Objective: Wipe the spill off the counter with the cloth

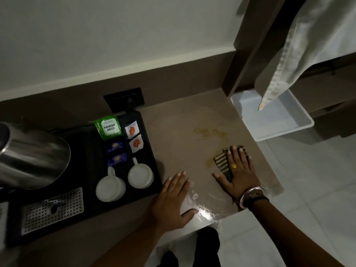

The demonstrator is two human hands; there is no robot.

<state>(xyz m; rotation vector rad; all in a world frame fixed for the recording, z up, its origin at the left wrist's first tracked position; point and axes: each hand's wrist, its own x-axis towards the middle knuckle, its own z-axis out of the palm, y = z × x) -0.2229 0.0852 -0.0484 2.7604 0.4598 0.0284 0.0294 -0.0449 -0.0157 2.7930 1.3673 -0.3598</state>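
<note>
Both forearms are reaching in from the bottom edge, and I'm resting my left hand (171, 197) flat on the worktop (173, 132), fingers (181, 175) spread open and holding nothing, just beside the black tray (90, 205). My right hand (238, 170) is pressing down flat on the striped cloth (222, 162), fingers open and splayed over it rather than curled around it; a gold ring (233, 166) and bangles (250, 195) are showing. That cloth is lying near the worktop's right edge, its left edge touching a small amber smear. Beyond it, apart from the cloth, the main yellowish spill (211, 132) is sitting in droplets. Two white cups (125, 180), sachets and a steel kettle (30, 155) are sitting on the tray.
</note>
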